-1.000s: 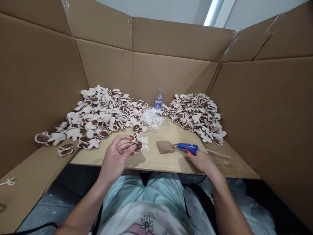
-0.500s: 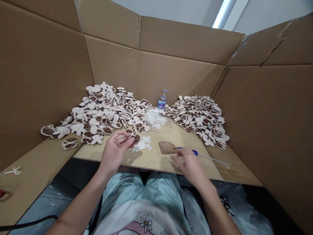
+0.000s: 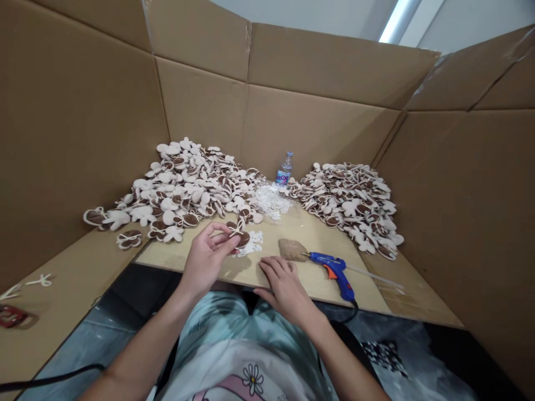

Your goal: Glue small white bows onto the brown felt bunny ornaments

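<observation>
Head view: L hand [image 3: 204, 259] pinches a brown-and-cream felt shape w/ cord bow [image 3: 239, 238] btwn thumb & fingers, just over white lace bits [image 3: 253, 244]. R hand [image 3: 284, 287] lies open & empty on wood board [image 3: 317, 236], fingers spread, touching nothing else, just below brown pad [image 3: 292, 249]. Blue glue gun [image 3: 332, 275] lies on board right of pad. Big piles of felt shapes [image 3: 179, 186] sit back L & R, water bottle [image 3: 284, 170] btwn, cardboard walls [image 3: 200, 111] around.
</observation>
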`<state>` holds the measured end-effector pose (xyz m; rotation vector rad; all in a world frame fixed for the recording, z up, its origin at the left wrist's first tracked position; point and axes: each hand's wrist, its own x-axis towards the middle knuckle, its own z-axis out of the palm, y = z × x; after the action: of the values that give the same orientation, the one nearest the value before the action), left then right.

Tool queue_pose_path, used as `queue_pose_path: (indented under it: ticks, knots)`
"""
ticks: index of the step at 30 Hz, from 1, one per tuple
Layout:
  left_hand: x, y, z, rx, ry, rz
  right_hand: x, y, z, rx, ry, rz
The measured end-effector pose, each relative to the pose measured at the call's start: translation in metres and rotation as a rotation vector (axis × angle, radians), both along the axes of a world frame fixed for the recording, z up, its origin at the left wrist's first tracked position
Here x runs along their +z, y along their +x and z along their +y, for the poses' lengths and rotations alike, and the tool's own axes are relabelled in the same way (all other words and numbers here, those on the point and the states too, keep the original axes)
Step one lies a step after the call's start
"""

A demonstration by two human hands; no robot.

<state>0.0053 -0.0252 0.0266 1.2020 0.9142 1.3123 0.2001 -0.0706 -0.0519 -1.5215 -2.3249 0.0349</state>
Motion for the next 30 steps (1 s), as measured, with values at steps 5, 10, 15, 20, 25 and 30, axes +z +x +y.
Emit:
queue_pose_path:
  ticks: [5, 10, 15, 20, 25, 30]
  knots:
    - [0.000, 0.004, -0.003, -0.003, -0.033, -0.003, -0.001, 0.003, -0.001, 0.006, 0.036, 0.036]
    - [-0.001, 0.006, -0.005, -0.026, -0.047, -0.008, -0.009, 0.009, -0.001, 0.100, 0.066, 0.098]
    - [-0.001, 0.009, -0.009, -0.098, -0.050, -0.042, -0.020, 0.009, -0.004, 0.188, 0.184, 0.226]
    - [0.003, 0.009, -0.019, -0.169, -0.064, -0.044, -0.021, 0.007, -0.004, 0.206, 0.328, 0.314]
    - [0.004, 0.011, -0.025, -0.201, -0.013, -0.016, -0.003, 0.015, -0.010, 0.127, 0.449, 0.461]
    - [0.001, 0.012, -0.029, -0.184, 0.079, 0.104, 0.030, 0.024, -0.023, 0.049, 0.450, 0.731]
